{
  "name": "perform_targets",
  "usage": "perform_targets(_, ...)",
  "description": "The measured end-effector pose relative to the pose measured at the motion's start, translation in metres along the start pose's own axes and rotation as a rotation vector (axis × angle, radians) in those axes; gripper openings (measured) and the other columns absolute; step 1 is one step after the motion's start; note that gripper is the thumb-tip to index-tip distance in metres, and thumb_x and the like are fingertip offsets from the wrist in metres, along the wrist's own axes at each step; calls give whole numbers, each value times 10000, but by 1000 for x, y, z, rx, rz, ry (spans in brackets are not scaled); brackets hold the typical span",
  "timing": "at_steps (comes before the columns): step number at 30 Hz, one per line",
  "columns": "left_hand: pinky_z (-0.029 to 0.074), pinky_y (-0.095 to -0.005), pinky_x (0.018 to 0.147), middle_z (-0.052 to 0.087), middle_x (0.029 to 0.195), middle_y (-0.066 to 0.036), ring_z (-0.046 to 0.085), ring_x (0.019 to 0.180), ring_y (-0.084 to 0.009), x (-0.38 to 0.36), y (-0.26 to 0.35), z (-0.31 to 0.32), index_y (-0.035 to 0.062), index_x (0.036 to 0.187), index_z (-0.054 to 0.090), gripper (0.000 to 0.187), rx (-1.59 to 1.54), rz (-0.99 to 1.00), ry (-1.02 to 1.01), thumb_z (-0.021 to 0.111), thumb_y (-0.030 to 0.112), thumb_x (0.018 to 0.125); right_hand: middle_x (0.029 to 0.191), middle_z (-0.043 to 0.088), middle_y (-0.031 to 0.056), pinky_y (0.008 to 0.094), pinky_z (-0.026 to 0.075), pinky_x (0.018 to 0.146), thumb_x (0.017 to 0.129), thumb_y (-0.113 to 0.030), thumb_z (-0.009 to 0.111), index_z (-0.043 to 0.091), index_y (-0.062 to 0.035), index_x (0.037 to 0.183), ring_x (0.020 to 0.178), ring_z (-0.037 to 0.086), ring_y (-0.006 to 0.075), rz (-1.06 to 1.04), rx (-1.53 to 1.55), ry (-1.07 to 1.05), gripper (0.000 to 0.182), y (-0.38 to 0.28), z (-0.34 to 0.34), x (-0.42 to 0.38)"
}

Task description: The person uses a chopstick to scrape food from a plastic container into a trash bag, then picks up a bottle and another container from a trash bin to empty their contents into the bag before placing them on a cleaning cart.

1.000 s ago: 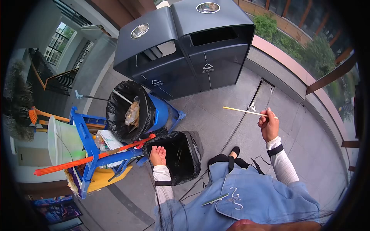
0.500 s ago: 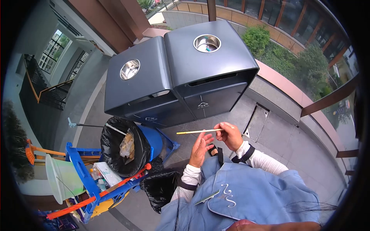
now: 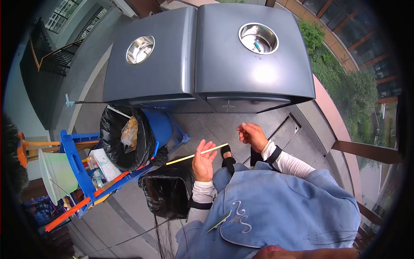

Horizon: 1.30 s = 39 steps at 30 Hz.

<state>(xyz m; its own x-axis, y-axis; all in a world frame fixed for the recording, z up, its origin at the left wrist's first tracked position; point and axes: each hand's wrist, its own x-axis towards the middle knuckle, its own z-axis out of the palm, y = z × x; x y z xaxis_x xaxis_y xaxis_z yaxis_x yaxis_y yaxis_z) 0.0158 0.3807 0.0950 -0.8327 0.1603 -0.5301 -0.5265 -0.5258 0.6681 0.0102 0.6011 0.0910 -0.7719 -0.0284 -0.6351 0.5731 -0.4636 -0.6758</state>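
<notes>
A thin yellow stick (image 3: pixel 181 160) lies slantwise across my left hand (image 3: pixel 202 163), caught between the thumb and the outstretched fingers. Its long end points left, over a black-lined bin (image 3: pixel 166 203) on the floor. My right hand (image 3: pixel 253 137) is apart from the stick, with its fingers curled together and nothing visible in them. Beyond my hands stands a grey two-part litter bin (image 3: pixel 166 82). A small green piece (image 3: pixel 257 45) sits in its right round metal ashtray (image 3: pixel 272 41); the left ashtray (image 3: pixel 140 49) shows only shiny metal.
On the left, a blue cart (image 3: pixel 69 142) carries a pale green bucket (image 3: pixel 54 175), bottles and an orange pole (image 3: pixel 86 201). Next to it is a blue bin (image 3: pixel 161 129) with a black bag (image 3: pixel 113 144) holding crumpled plastic (image 3: pixel 129 134). A low wall (image 3: pixel 319 125) runs along the right.
My right hand has let go of the yellow stick, which now rests in my left hand, farther left. The view has tipped down and closer to the litter bin.
</notes>
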Motion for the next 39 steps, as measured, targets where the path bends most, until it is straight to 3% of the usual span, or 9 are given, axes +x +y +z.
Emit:
perform_targets(5,427,-390,870,570,1032,-166,531,1020,-288,-17,-23,-7,12,1177,428,475,-119,205,251,396,401,907,656,524,-7,202,390,552,874,-245,509,576,-42,850,597,488,73,-52,-150,-83,215,-49,-63,-3)
perform_targets(6,428,-409,845,593,879,-154,562,919,-284,-20,-24,5,-15,1162,430,522,-110,258,353,381,438,906,653,530,0,202,395,551,873,-238,516,579,-34,831,591,492,73,-56,-238,-80,218,-59,-76,-6)
perform_targets(7,428,-409,845,593,879,-154,562,919,-284,-19,-28,10,-15,1162,430,522,-110,269,369,381,438,906,655,532,1,203,390,544,868,-240,530,575,-29,796,585,482,69,-89,-280,-114,228,-67,-92,-9)
perform_targets(12,441,-370,737,466,638,-1,492,656,-151,-20,-43,31,11,1107,460,479,-231,396,502,440,437,889,541,455,-14,221,336,474,858,-261,556,502,-56,622,488,402,68,-88,-536,-49,317,-84,-155,-16)
perform_targets(18,367,-295,592,310,609,39,339,575,-88,-18,-66,46,48,1052,485,353,-300,353,532,425,368,915,577,426,-36,210,264,446,857,-177,533,533,-39,796,487,358,54,-218,-418,12,151,-66,-191,-24)
perform_targets(24,354,-301,593,270,609,41,293,570,-86,-61,-84,22,50,1043,490,307,-417,407,497,412,322,927,575,410,-44,201,266,441,858,-175,525,557,-18,848,480,349,45,-207,-456,-35,161,-29,-163,-45)
perform_targets(29,355,-305,599,270,618,39,299,585,-90,-175,-109,-66,46,1043,487,294,-547,485,581,408,305,929,518,393,-41,207,242,408,873,-222,526,557,-9,754,431,321,46,-101,-561,-208,247,48,-88,-57)
perform_targets(35,349,-279,566,276,589,48,293,545,-82,-369,-161,-196,54,1003,494,307,-663,784,1022,460,343,904,562,489,-10,214,337,431,861,-253,522,587,-46,733,477,438,74,139,-825,-460,252,198,44,-87)
perform_targets(39,351,-272,548,305,592,49,311,535,-68,-468,-188,-238,57,1013,490,304,-726,900,1261,459,339,905,618,526,-22,222,381,475,834,-376,545,584,-89,756,522,475,78,395,-1024,-552,300,285,114,-109)
